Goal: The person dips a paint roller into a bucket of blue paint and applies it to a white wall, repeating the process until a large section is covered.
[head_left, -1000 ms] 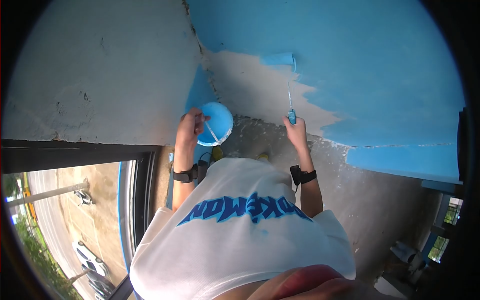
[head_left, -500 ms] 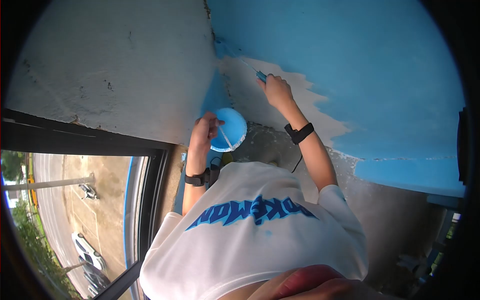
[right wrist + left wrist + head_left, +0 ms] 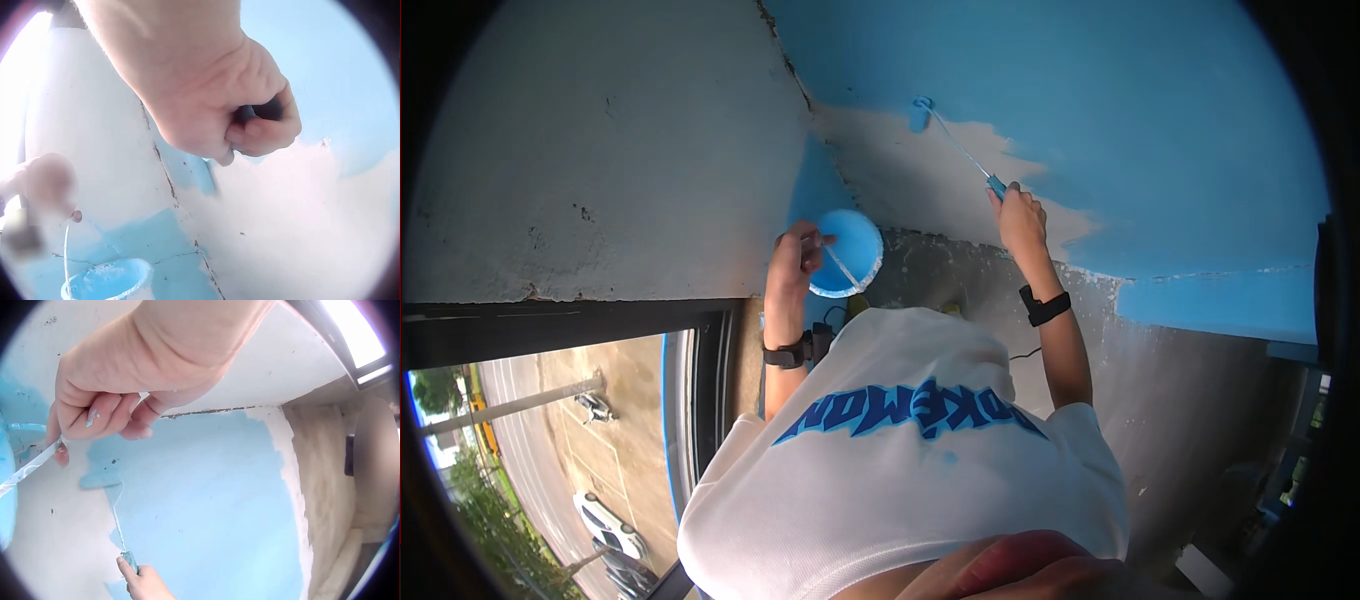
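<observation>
A blue bucket point(image 3: 855, 250) of light blue paint hangs by its pale handle point(image 3: 31, 467) from my left hand point(image 3: 792, 262), whose fingers curl round that handle. My right hand point(image 3: 1024, 222) grips the blue-green grip point(image 3: 997, 187) of a paint roller. The roller's blue sleeve point(image 3: 920, 114) lies against the wall point(image 3: 1100, 120), at the border of blue paint and a bare whitish patch point(image 3: 890, 150). In the right wrist view, the fingers of my right hand point(image 3: 250, 106) wrap the dark-looking grip; the roller head is hidden there.
A grey-white wall point(image 3: 600, 150) meets the blue one at a cracked corner on the left. Below it a dark-framed window point(image 3: 710, 390) shows parked vehicles outside. The grey floor point(image 3: 1180, 420) is paint-spattered, and a pale object point(image 3: 1203, 572) lies at lower right.
From half a second ago, the right hand has moved right and down in the head view, with the roller still held. The left hand still holds the bucket, and the view has shifted slightly.
</observation>
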Demonstrator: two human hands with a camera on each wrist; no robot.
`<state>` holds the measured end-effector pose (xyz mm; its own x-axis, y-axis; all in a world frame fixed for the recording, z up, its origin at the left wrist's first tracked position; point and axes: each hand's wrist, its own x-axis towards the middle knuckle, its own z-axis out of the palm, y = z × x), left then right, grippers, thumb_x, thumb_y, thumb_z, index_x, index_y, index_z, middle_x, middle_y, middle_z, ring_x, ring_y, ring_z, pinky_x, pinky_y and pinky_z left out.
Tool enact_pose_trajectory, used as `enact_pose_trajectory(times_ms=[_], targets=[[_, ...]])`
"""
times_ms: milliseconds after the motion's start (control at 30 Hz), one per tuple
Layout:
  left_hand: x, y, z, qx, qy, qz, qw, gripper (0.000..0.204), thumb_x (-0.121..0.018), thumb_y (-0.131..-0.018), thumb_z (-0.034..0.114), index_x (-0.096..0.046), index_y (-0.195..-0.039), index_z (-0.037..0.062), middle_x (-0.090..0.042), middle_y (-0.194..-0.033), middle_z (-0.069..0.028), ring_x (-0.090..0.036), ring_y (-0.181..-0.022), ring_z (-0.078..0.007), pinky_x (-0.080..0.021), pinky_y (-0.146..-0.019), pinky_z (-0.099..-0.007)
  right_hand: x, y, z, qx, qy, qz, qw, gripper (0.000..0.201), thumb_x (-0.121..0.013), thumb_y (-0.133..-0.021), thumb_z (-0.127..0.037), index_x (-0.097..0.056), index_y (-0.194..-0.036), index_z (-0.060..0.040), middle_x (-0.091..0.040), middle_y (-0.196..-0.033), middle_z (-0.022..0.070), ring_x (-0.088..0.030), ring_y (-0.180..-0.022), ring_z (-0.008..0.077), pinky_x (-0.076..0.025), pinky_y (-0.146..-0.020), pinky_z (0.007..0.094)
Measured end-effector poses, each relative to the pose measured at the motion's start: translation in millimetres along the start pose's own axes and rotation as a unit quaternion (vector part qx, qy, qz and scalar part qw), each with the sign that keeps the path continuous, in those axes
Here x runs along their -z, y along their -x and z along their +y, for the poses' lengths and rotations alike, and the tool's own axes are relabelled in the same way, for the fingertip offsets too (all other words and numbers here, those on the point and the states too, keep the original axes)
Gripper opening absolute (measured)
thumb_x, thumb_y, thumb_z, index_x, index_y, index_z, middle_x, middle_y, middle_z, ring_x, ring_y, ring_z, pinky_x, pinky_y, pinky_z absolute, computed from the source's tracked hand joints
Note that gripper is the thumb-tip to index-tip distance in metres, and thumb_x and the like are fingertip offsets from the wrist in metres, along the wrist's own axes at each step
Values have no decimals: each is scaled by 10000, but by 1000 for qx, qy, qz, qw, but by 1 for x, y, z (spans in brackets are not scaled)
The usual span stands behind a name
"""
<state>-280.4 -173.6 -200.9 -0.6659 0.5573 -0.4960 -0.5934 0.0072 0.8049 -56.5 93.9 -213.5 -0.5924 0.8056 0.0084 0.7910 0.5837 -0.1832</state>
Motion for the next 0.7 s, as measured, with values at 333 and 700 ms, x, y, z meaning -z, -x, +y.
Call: enact_pose_trajectory(times_ms=[333,700], targets=[[1,-5,-4,25,11,-8,1000,253,-537,-866,184,-538,-653,47,-568,-645,-92,-349,-449,-96,-265,-426,-251,-6,21,20,-50,1,13,999,399,-521,-963,-371,-568,-913,22,-653,-776,241,-654,-736,418,-523,-673,501],[2,-2,-7,15,20,-2,1000,251,-535,-866,180,-547,-657,41,-577,-662,-93,-346,-454,-92,-259,-429,-255,-50,-31,-119,103,-98,-10,990,430,-512,-972,-354,-595,-881,58,-647,-807,265,-651,-753,420,-518,-691,485]])
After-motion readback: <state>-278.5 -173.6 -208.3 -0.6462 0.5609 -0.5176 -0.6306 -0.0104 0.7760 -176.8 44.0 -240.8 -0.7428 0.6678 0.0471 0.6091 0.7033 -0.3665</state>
